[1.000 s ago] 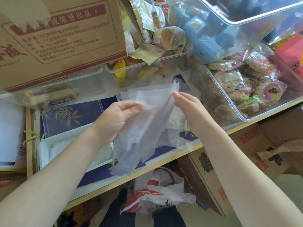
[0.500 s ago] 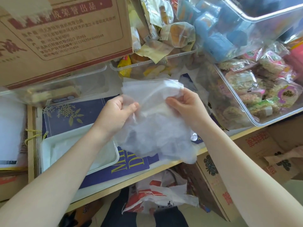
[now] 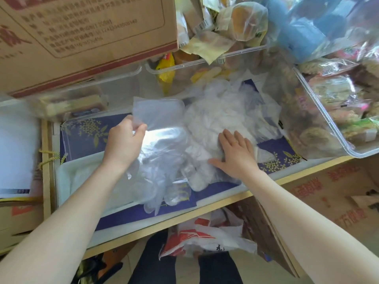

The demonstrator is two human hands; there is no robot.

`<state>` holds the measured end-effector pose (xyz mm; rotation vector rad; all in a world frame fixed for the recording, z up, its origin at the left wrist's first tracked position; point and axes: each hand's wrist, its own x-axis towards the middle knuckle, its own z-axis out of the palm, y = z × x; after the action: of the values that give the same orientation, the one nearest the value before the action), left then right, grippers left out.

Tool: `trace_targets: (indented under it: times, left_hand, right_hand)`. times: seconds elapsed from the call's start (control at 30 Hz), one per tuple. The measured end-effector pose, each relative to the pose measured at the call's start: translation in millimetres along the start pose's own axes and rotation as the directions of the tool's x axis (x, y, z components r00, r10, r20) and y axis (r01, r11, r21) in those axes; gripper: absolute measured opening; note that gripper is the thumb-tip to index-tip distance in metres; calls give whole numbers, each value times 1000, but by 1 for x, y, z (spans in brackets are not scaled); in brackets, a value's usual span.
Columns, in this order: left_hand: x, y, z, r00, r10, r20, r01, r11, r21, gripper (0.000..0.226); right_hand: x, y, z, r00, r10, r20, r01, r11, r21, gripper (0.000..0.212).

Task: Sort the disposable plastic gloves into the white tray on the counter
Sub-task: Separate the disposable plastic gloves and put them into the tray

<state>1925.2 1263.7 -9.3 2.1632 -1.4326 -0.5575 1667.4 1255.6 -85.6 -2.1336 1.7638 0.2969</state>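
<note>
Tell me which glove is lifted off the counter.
The flat clear glove pinched by the left hand; the others lie crumpled under the right hand.

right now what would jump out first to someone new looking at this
The left hand pinches a clear plastic glove above the white tray, while the right hand lies flat on the crumpled glove pile mid-counter. Clear snack bins crowd behind and right.

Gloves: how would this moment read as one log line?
left hand pinches glove | right hand flat on glove pile | white tray not reached
</note>
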Motion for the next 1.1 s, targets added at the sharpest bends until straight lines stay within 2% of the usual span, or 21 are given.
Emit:
trace_targets:
  times: [0.07,0.17,0.27,0.37,0.47,0.6,0.67,0.73,0.8,0.87,0.93,0.97,1.03,1.1]
  left_hand:
    - [0,0,-1,1000,-13,-2,13,1000,-6,24]
    - [-2,5,-3,1000,-9,-8,9,1000,-18,24]
    - [-6,15,-3,999,-5,-31,4,999,-39,24]
    - [-9,22,-2,997,38,-61,-43,995,-88,21]
    - [-11,26,-6,993,64,-99,-76,989,-127,17]
    - [-9,28,-13,988,68,-139,-97,970,-221,16]
    - [-10,32,-14,985,56,-166,-99,959,-267,16]
    - [-13,37,-13,981,65,-185,-117,951,-286,17]
    - [-15,42,-12,978,79,-194,-133,950,-281,16]
    - [-18,44,-12,977,78,-198,-131,954,-271,15]
    - [-19,44,-13,977,85,-193,-135,956,-260,14]
    - [-20,44,-15,978,92,-189,-139,957,-255,14]
    - [-20,43,-18,981,88,-173,-131,958,-255,15]
    - [-18,42,-22,990,53,-131,-86,961,-264,17]
  right_hand:
    - [-3,2,10,990,-35,-138,29,999,-41,69]
    - [-1,3,15,926,-115,-360,86,992,-95,39]
    - [1,0,14,902,-147,-405,101,986,-133,20]
    - [0,-3,16,923,-83,-376,70,996,-47,16]
    - [0,3,12,929,29,-368,59,972,226,22]
    - [-12,10,-13,870,244,-428,66,804,592,39]
    - [-21,14,-22,821,249,-514,112,812,573,38]
    - [-27,17,-24,795,130,-592,159,897,412,36]
    - [-28,17,-18,813,42,-580,160,943,292,41]
    - [-30,12,-16,848,80,-525,107,942,317,39]
    - [-34,8,-25,852,197,-485,101,848,521,33]
    - [-37,6,-34,825,267,-498,132,766,630,28]
    - [-44,5,-56,760,438,-480,181,567,804,18]
    - [-50,3,-79,768,535,-353,201,321,925,14]
